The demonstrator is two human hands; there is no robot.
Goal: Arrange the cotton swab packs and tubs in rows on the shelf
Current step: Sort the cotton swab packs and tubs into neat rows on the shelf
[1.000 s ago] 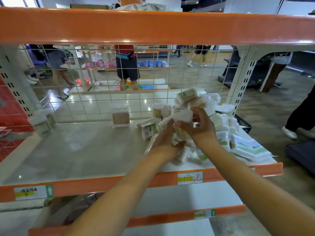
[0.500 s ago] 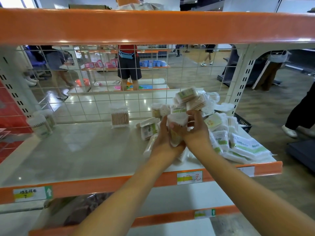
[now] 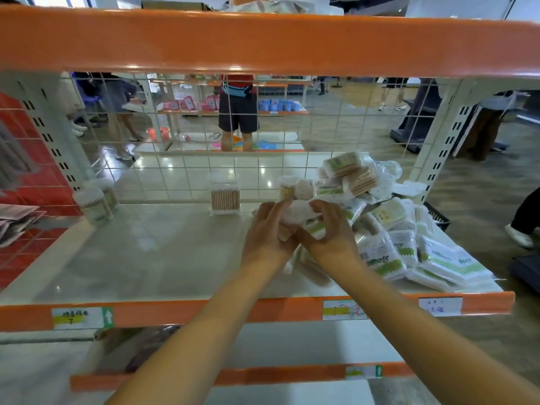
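Observation:
A heap of cotton swab packs (image 3: 388,247) and tubs lies on the right half of the white shelf (image 3: 152,252). My left hand (image 3: 264,238) and my right hand (image 3: 330,232) both grip a round cotton swab tub (image 3: 295,213) with a white lid, held just above the shelf at the heap's left edge. One clear square tub (image 3: 225,197) of wooden-stick swabs stands upright at the back centre. Two round tubs (image 3: 95,200) stand one behind the other at the back left corner.
A wire mesh (image 3: 181,171) closes the shelf's back. An orange upper shelf beam (image 3: 263,42) hangs overhead, and an orange price rail (image 3: 204,314) runs along the front. People stand behind the mesh; someone's leg and shoe (image 3: 523,229) are at the right.
Both hands have lifted the round tub out of the heap and carried it slightly left and back. The heap has settled a little.

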